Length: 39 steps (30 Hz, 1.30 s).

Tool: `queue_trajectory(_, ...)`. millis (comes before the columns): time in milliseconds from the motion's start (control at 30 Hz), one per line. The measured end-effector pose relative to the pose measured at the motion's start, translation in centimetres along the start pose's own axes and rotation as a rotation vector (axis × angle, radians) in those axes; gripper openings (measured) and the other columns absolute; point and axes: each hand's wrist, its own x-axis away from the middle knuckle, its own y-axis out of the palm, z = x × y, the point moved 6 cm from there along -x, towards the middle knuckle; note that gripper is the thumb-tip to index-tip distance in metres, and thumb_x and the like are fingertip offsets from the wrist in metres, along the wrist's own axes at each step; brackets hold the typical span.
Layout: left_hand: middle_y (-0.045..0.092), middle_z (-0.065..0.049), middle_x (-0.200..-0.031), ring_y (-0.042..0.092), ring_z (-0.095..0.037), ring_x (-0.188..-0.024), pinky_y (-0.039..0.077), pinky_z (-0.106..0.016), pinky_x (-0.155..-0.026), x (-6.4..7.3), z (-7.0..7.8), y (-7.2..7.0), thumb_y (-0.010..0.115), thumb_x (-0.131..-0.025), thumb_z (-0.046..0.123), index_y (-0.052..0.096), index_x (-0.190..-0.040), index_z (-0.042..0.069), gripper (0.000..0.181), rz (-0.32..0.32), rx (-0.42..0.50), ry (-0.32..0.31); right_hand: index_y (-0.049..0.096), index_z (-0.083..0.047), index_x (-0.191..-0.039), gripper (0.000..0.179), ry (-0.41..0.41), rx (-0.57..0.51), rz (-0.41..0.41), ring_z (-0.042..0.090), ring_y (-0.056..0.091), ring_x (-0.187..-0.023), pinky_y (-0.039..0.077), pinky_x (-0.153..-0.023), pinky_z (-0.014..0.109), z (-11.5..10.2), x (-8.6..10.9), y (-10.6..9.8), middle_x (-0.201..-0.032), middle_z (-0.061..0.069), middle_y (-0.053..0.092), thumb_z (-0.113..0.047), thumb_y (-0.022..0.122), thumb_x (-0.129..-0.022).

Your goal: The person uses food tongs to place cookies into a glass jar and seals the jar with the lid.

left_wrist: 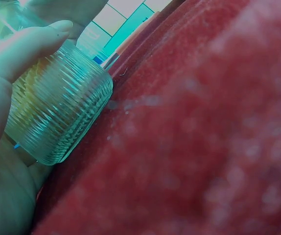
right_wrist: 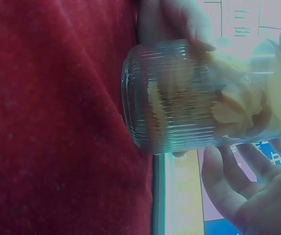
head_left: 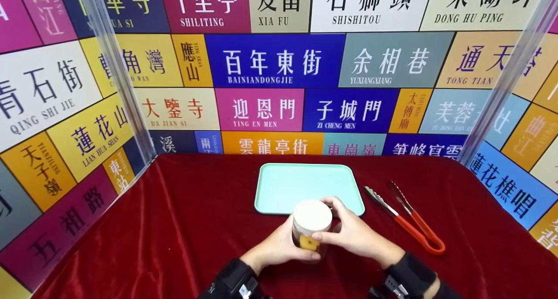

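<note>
A ribbed glass jar (right_wrist: pixel 179 98) with a white lid (head_left: pixel 312 216) stands between both hands, its base at the red cloth. Yellow-brown ring-shaped pieces (head_left: pixel 308 243), like cookies, show through the glass. My left hand (head_left: pixel 281 246) grips the jar's body from the left, thumb across the front. From the right, my right hand (head_left: pixel 357 236) holds the jar's top, with the thumb at the front of the lid's rim and fingertips behind it. The right wrist view shows the other fingers (right_wrist: pixel 223 181) spread along the glass.
A mint-green tray (head_left: pixel 305 185) lies just behind the jar. To its right are open tongs (head_left: pixel 418 229) with red-orange handles. Dark red cloth (head_left: pixel 196 229) covers the table, and panels with printed place names (head_left: pixel 274 61) stand along the back and sides.
</note>
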Motion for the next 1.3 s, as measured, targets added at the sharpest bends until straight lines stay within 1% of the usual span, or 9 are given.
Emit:
queue_trajectory(200, 0.056, 0.003, -0.148, 0.055, -0.019, -0.134, 0.040, -0.033, -0.118, -0.02, -0.03, 0.00, 0.093, -0.079, 0.010, 0.033, -0.160, 0.022, 0.102, -0.006, 0.000, 0.017, 0.041, -0.005, -0.150, 0.075, -0.014, -0.017, -0.037, 0.029, 0.062, -0.122, 0.058, -0.093, 0.034, 0.18, -0.05, -0.03, -0.143, 0.017, 0.056, -0.026, 0.085, -0.093)
queue_trajectory(333, 0.056, 0.004, -0.148, 0.056, -0.017, -0.134, 0.039, -0.032, -0.118, 0.00, -0.07, 0.01, 0.094, -0.079, 0.009, 0.033, -0.160, 0.022, 0.103, -0.002, -0.004, 0.007, 0.038, -0.005, -0.154, 0.072, -0.036, -0.062, -0.095, 0.029, 0.062, -0.121, 0.058, -0.094, 0.035, 0.32, -0.06, -0.12, -0.146, 0.019, 0.053, -0.022, 0.081, -0.097)
queue_trajectory(467, 0.056, 0.004, -0.147, 0.056, -0.017, -0.133, 0.040, -0.032, -0.118, 0.00, -0.04, 0.03, 0.094, -0.079, 0.008, 0.032, -0.161, 0.021, 0.103, 0.003, -0.002, -0.002, 0.037, -0.009, -0.160, 0.073, -0.036, -0.107, -0.134, 0.028, 0.061, -0.125, 0.058, -0.098, 0.037, 0.46, -0.04, -0.25, -0.152, 0.019, 0.049, -0.019, 0.077, -0.100)
queue_trajectory(667, 0.057, 0.004, -0.145, 0.058, -0.017, -0.130, 0.042, -0.033, -0.117, -0.07, -0.06, 0.09, 0.093, -0.079, 0.007, 0.033, -0.160, 0.021, 0.102, 0.002, 0.004, -0.003, 0.033, -0.010, -0.165, 0.074, -0.031, -0.152, -0.166, 0.033, 0.063, -0.122, 0.058, -0.098, 0.035, 0.70, 0.09, -0.36, -0.157, 0.021, 0.044, -0.017, 0.073, -0.103)
queue_trajectory(833, 0.058, 0.003, -0.143, 0.058, -0.018, -0.130, 0.042, -0.033, -0.116, -0.09, -0.03, 0.08, 0.093, -0.079, 0.007, 0.035, -0.158, 0.020, 0.099, 0.002, 0.009, -0.005, 0.037, -0.010, -0.164, 0.071, -0.045, -0.145, -0.167, 0.029, 0.060, -0.125, 0.058, -0.098, 0.034, 0.70, 0.12, -0.43, -0.155, 0.019, 0.047, -0.016, 0.073, -0.103)
queue_trajectory(933, 0.058, 0.003, -0.143, 0.058, -0.017, -0.130, 0.042, -0.033, -0.116, -0.09, -0.07, 0.06, 0.093, -0.079, 0.007, 0.036, -0.157, 0.020, 0.098, 0.004, 0.010, -0.007, 0.037, -0.007, -0.163, 0.071, -0.055, -0.138, -0.162, 0.026, 0.060, -0.125, 0.058, -0.098, 0.034, 0.69, 0.10, -0.47, -0.154, 0.020, 0.048, -0.018, 0.073, -0.103)
queue_trajectory(1100, 0.058, 0.003, -0.143, 0.059, -0.018, -0.130, 0.042, -0.033, -0.116, -0.09, -0.16, 0.06, 0.093, -0.079, 0.006, 0.036, -0.157, 0.020, 0.098, 0.004, 0.008, -0.005, 0.038, -0.005, -0.162, 0.071, -0.068, -0.129, -0.153, 0.025, 0.063, -0.121, 0.058, -0.097, 0.036, 0.67, 0.00, -0.49, -0.154, 0.021, 0.048, -0.019, 0.074, -0.102)
queue_trajectory(1300, 0.058, 0.003, -0.143, 0.059, -0.017, -0.129, 0.042, -0.033, -0.116, -0.06, -0.11, 0.02, 0.093, -0.079, 0.006, 0.036, -0.157, 0.020, 0.098, 0.008, 0.003, -0.008, 0.043, -0.005, -0.158, 0.068, -0.090, -0.102, -0.124, 0.022, 0.066, -0.116, 0.059, -0.094, 0.037, 0.43, -0.08, -0.46, -0.147, 0.020, 0.053, -0.018, 0.077, -0.100)
